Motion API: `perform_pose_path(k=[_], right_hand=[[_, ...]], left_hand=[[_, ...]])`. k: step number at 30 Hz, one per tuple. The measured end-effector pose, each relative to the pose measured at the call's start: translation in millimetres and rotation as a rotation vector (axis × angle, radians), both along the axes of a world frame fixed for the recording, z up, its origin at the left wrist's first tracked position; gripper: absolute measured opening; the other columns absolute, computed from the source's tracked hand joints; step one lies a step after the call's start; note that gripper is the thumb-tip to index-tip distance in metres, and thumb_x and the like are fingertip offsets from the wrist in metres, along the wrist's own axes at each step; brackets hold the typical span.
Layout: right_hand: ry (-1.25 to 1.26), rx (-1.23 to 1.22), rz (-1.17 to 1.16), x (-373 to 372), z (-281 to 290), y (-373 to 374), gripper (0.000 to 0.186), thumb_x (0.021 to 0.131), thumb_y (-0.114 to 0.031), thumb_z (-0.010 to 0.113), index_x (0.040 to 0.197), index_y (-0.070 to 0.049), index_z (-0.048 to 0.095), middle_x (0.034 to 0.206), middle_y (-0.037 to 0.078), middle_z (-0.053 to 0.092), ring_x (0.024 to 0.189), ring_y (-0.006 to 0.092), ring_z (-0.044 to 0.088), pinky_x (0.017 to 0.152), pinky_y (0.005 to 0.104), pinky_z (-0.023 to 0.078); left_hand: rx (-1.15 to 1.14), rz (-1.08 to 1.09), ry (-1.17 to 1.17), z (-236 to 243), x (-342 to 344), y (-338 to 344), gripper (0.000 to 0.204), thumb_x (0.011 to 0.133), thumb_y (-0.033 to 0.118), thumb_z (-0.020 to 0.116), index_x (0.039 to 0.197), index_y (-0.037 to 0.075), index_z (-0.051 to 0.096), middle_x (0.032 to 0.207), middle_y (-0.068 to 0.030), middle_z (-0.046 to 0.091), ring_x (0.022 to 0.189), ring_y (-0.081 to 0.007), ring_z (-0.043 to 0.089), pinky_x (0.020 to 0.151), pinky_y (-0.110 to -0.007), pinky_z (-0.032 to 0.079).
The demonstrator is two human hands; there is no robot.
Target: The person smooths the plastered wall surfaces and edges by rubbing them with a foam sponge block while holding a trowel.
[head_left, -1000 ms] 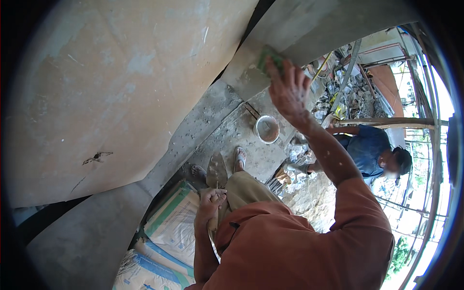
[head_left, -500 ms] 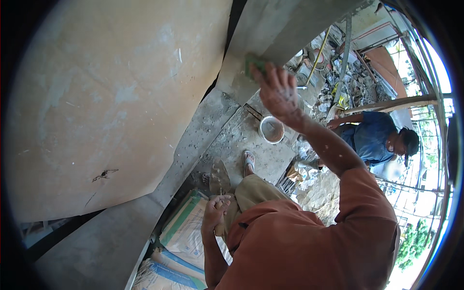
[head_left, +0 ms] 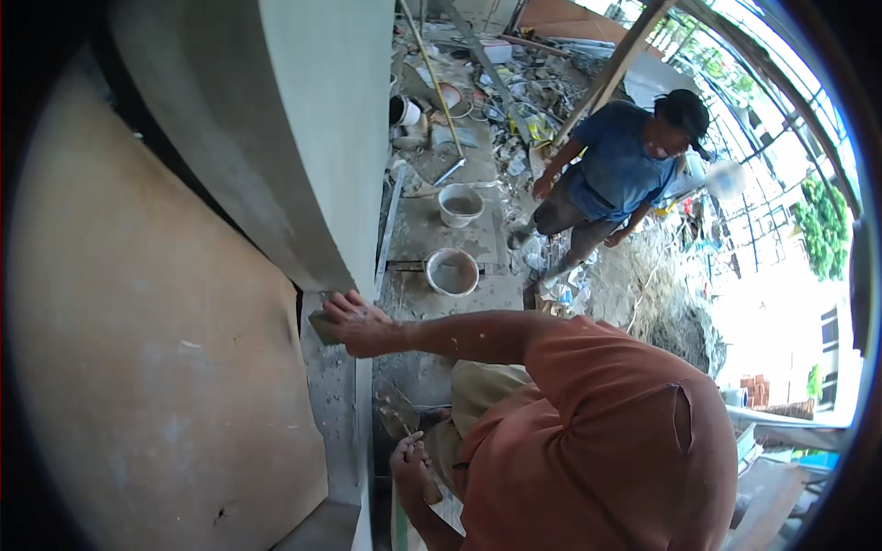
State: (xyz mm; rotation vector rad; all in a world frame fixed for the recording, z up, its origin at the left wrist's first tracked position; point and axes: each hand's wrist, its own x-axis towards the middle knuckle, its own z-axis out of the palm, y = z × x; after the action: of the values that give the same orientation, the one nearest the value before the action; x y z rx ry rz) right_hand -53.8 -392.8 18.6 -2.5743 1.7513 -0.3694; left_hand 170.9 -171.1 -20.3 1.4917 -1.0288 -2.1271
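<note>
Grey-green block [head_left: 322, 329]: gripped in right fingers [head_left: 347, 304], at lower edge of pillar [head_left: 299, 239]; earlier higher.
Trowel [head_left: 395, 413]: left fingers [head_left: 408, 449] closed round handle.
Floor [head_left: 499, 292]: room right of right fingers, around bucket [head_left: 451, 292].

no text, label, brand, number or sign is legible. checked without a readable marking: block [head_left: 323, 328], trowel [head_left: 394, 410], near pail [head_left: 451, 293], far pail [head_left: 458, 220], blue shirt [head_left: 625, 151], dark cap [head_left: 682, 112], rust-coloured shirt [head_left: 597, 441], tan panel [head_left: 184, 367]. distant background items too small to read.
</note>
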Motion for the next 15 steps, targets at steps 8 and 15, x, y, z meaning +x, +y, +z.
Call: perform_pose_path(k=[8, 15], right_hand=[[-0.83, 0.459, -0.418, -87.2, -14.2, 159.4, 0.077, 0.075, -0.038, 0.079, 0.144, -0.014, 0.054, 0.12, 0.019, 0.052, 0.119, 0.0383, 0.047, 0.105, 0.0484, 0.039], [-1.648, 0.749, -0.758, -176.2, -40.9, 229.2, 0.046, 0.095, -0.021, 0.061, 0.138, -0.005, 0.059, 0.143, 0.018, 0.053, 0.123, 0.026, 0.059, 0.097, 0.0353, 0.052]], left_hand=[[0.01, -0.148, -0.146, -33.8, -16.6, -38.4, 0.035, 0.1, 0.015, 0.063, 0.134, 0.005, 0.059, 0.092, -0.0024, 0.061, 0.067, -0.0091, 0.055, 0.06, -0.025, 0.049], [0.055, -0.272, -0.251, -43.2, -102.8, -98.6, 0.059, 0.095, 0.007, 0.069, 0.145, 0.005, 0.039, 0.103, -0.0093, 0.062, 0.066, -0.0136, 0.062, 0.057, -0.03, 0.053]])
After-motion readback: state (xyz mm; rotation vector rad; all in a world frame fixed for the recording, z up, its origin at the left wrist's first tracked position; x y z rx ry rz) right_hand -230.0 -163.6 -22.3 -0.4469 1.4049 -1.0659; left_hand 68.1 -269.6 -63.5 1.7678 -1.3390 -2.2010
